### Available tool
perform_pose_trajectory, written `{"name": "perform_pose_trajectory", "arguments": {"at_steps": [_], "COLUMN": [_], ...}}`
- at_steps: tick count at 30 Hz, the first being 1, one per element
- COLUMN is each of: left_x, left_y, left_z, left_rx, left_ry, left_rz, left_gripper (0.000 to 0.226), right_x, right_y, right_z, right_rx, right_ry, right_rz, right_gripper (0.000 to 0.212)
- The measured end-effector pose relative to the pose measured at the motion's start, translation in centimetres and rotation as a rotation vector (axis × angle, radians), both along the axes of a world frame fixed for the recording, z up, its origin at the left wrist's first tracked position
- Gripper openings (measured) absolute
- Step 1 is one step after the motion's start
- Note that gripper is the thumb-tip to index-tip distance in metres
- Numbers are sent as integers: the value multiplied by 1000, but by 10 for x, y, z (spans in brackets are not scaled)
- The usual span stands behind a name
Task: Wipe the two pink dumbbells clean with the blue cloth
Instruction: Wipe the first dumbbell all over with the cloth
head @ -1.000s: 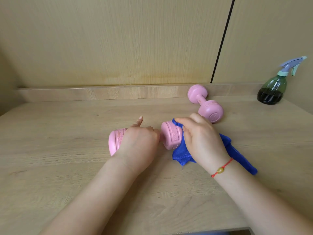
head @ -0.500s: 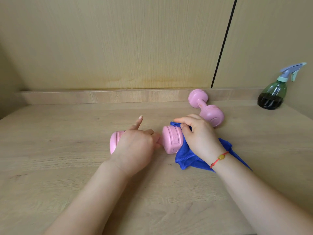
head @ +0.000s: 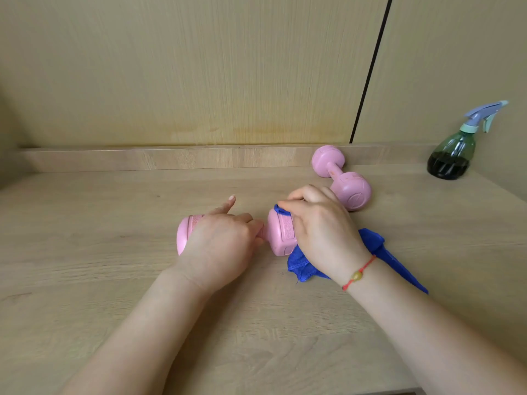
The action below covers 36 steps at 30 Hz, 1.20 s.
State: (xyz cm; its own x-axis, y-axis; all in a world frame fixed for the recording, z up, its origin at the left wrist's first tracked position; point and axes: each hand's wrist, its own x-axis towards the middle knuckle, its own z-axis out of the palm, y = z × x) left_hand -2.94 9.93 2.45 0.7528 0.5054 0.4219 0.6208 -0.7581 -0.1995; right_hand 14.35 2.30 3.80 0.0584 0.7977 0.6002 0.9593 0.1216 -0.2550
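Observation:
A pink dumbbell [head: 279, 232] lies sideways on the wooden table [head: 85, 252] in the middle. My left hand [head: 219, 243] grips its handle and left end, with the index finger pointing up. My right hand [head: 319, 232] holds the blue cloth [head: 299, 263] against the dumbbell's right end. The cloth trails out under my right wrist toward the right. A second pink dumbbell [head: 342, 178] lies behind my right hand, near the back ledge, untouched.
A green spray bottle [head: 453, 155] with a lilac trigger stands at the back right. A low wooden ledge [head: 171, 158] runs along the back of the table below the wall panels. The table's front edge shows at the bottom right.
My right hand has slid the cloth slightly up and over the top of the dumbbell's right end. My left hand keeps its grip, and the far dumbbell has not moved.

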Motion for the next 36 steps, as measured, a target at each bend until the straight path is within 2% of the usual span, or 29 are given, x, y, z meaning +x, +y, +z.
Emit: {"name": "perform_pose_trajectory", "arguments": {"at_steps": [3,5,7,10,13,17,20,22,24,27,29,32,36], "left_x": [0,0,1,2,2,2,0,-2,-3,0,3,4,4], "left_y": [3,2,-2,-5,-2,-2,0,2,2,1,0,1,0], "left_z": [-4,-1,0,1,0,-2,-5,-6,-7,-4,-1,-2,-2], "left_rx": [3,-6,-4,-49,-37,-48,13,36,48,52,37,5,-19], "left_ry": [-32,-50,-38,-45,-51,-50,-42,-34,-35,-36,-41,-49,-53], "left_rz": [-12,-22,-21,-21,-17,-32,-39,-51,-51,-9,9,8,4], "left_gripper": [12,10,8,27,21,30,9,7,10,22,30,39,20], "right_x": [1,0,-4,-4,-3,4,1,-5,-10,-12,-12,-14,-22], "right_y": [22,26,19,-2,-22,-39,-40,-32,-19,0,5,-4,-36], "right_z": [8,7,0,-11,-15,-24,-22,-13,-3,5,1,-10,-15], "right_rx": [-211,-248,-138,65,124,117,88,74,26,-148,-195,-56,4], "right_ry": [71,71,11,-45,-104,-202,-208,-195,-152,-55,-27,-16,-149], "right_rz": [-50,-71,-56,10,77,122,72,-2,-57,-121,-136,-121,-122], "right_gripper": [43,43,43,49,50,42,32,32,40,64,70,56,54]}}
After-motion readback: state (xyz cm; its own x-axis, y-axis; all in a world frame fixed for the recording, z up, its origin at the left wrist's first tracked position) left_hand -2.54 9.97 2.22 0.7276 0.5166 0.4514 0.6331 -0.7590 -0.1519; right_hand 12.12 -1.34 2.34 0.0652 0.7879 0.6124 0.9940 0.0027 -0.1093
